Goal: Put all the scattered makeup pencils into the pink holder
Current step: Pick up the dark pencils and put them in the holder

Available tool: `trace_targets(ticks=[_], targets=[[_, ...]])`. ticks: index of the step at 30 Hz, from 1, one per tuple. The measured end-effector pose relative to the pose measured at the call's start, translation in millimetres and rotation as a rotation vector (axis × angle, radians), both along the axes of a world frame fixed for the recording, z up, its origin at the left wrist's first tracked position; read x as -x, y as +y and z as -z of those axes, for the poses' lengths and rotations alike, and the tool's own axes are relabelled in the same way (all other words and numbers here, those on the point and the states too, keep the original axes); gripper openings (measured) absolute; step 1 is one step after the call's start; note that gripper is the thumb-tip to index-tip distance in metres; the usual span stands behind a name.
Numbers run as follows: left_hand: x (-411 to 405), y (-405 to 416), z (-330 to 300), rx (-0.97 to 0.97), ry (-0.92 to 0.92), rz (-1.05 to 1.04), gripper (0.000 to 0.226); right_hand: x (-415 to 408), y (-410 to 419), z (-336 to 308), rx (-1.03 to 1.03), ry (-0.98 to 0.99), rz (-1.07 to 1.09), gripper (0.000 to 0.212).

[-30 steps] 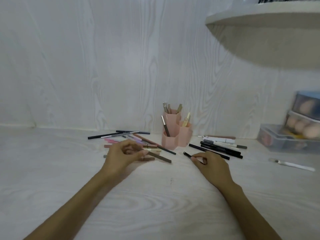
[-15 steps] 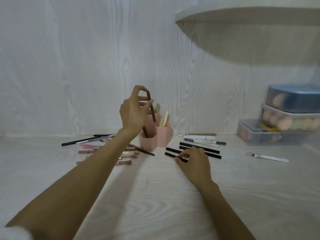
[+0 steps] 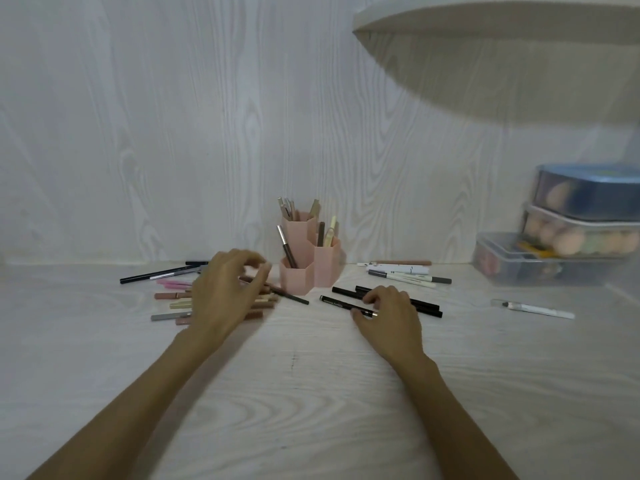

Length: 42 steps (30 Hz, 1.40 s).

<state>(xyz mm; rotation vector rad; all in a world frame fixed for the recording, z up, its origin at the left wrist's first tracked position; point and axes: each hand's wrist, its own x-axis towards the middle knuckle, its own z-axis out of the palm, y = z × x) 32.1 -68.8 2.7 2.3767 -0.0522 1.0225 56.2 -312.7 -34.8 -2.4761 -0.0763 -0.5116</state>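
The pink holder (image 3: 311, 268), three hexagonal cups, stands at the back of the table with several pencils upright in it. Left of it lies a heap of brown, pink and black pencils (image 3: 171, 295). My left hand (image 3: 225, 292) hovers over this heap, fingers loosely curled, holding nothing; it is blurred. Right of the holder lie several black pencils (image 3: 426, 308) and white ones (image 3: 401, 273). My right hand (image 3: 389, 315) rests on the table and pinches one black pencil (image 3: 337, 302) near its right end.
Stacked clear boxes of makeup sponges (image 3: 568, 237) stand at the right, by the wall. A lone white pencil (image 3: 535, 309) lies in front of them. A white shelf (image 3: 502, 15) juts out overhead at upper right.
My left hand has let go of the brown pencil into the holder and dropped back down over the left heap. My right hand stays on the black pencil.
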Motion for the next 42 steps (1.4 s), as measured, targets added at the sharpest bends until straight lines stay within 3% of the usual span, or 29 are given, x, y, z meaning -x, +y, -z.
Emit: trace_targets(ticks=[6,9,13,16,18,20,25,28,31,36,40,42], targets=[[38,37,32,-0.122,0.225,-0.134,0.007,2,1,-1,0.018,0.007,-0.061,0.008],[34,32,33,-0.076,0.262,-0.083,0.011,7,1,-1,-0.010,-0.021,-0.115,0.009],[31,28,41,-0.159,0.261,0.106,0.023,16,7,-8,-0.056,-0.060,-0.208,0.012],[30,27,43,-0.200,0.270,0.198,0.031,23,12,-24,-0.326,-0.135,-0.210,0.020],[30,28,44,-0.158,0.257,0.165,0.033,25,15,-43,-0.550,-0.238,-0.198,0.027],[30,29,43,-0.110,0.252,0.097,0.033,20,20,-66,-0.627,-0.347,-0.169,0.030],[29,32,42,-0.034,0.265,0.041,0.027,-16,43,-128,-0.333,-0.485,-0.058,0.028],[29,31,43,-0.022,0.279,0.069,0.028,-40,60,-151,-0.021,-0.355,-0.103,0.041],[29,31,43,-0.016,0.281,0.080,0.028,-55,77,-151,0.142,-0.127,-0.173,0.055],[29,32,43,-0.010,0.284,0.088,0.028,-64,80,-124,0.164,0.059,-0.115,0.040],[29,33,44,-0.010,0.271,0.037,0.027,-50,50,-103,-0.137,-0.039,-0.058,0.041],[28,33,43,-0.007,0.261,-0.019,0.026,-36,23,-80,-0.109,-0.081,0.047,0.036]])
